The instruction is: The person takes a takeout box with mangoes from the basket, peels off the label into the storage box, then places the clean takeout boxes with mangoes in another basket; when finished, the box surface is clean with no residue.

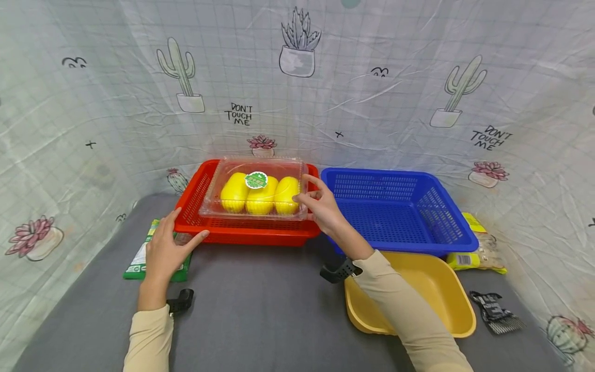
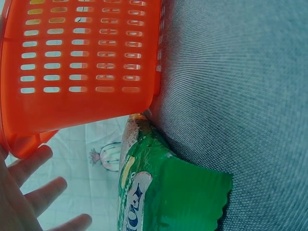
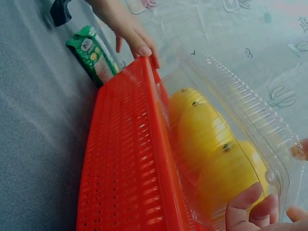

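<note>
A clear plastic fruit box (image 1: pixel 218 194) holds three plump yellow fruits (image 1: pixel 260 199) and bears a round green-and-white label (image 1: pixel 256 180). It sits tilted over the red basket (image 1: pixel 260 237), partly inside its rim. My right hand (image 1: pixel 321 206) grips the box's right end, thumb at the front and fingers round the side; the right wrist view shows this hand's fingertips (image 3: pixel 248 202) against the clear plastic. At the basket's front left corner, my left hand (image 1: pixel 167 248) touches the rim with its fingers spread and fairly straight. A green-and-white packet (image 2: pixel 187 192) lies beneath that hand, beside the basket.
Right of the red basket stands a blue basket (image 1: pixel 381 222), with a yellow tub (image 1: pixel 446 294) in front of it. A yellow-labelled bag (image 1: pixel 483 253) lies beside the blue basket. Black-wrapped forks or combs (image 1: pixel 495 312) lie farther right. A patterned curtain (image 1: pixel 344 103) hangs behind.
</note>
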`<state>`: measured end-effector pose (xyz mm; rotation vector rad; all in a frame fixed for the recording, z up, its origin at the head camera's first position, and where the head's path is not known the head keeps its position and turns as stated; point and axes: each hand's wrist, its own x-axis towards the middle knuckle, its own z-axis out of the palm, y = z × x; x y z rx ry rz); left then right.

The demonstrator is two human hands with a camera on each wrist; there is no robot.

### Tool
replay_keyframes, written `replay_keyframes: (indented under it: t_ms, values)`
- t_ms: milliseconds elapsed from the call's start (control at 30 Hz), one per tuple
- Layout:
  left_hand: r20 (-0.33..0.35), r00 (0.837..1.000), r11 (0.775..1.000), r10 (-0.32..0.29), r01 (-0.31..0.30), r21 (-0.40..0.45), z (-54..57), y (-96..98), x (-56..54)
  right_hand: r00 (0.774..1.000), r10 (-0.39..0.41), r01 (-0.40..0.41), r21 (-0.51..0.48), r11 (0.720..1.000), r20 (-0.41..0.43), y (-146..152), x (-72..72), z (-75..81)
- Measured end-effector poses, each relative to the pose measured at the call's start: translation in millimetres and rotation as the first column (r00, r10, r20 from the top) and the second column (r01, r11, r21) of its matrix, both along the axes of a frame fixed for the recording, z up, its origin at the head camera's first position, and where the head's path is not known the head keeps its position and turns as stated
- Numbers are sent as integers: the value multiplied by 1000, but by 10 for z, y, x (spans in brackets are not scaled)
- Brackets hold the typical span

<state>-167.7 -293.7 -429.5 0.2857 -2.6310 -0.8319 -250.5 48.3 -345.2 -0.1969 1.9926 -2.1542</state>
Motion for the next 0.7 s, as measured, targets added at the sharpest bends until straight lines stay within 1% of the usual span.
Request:
replay_keyframes:
  t_ms: [267,467,567,700]
  values:
    - [-2,1000,1000,-3,3,-15,30,-1,3,1000,21,-21,-22,1000,18,75,80,17]
    - [32,999,999,-16,17,-34,52,-12,15,999,34,-33,-54,998,16,92,133,35]
    - [29,999,998,-28,29,-52,66,-24,12,999,34,-34,-52,998,17,97,145,42]
    - [7,999,997,-41,42,-72,85,-33,17,999,36,-36,-40,999,13,111,165,44]
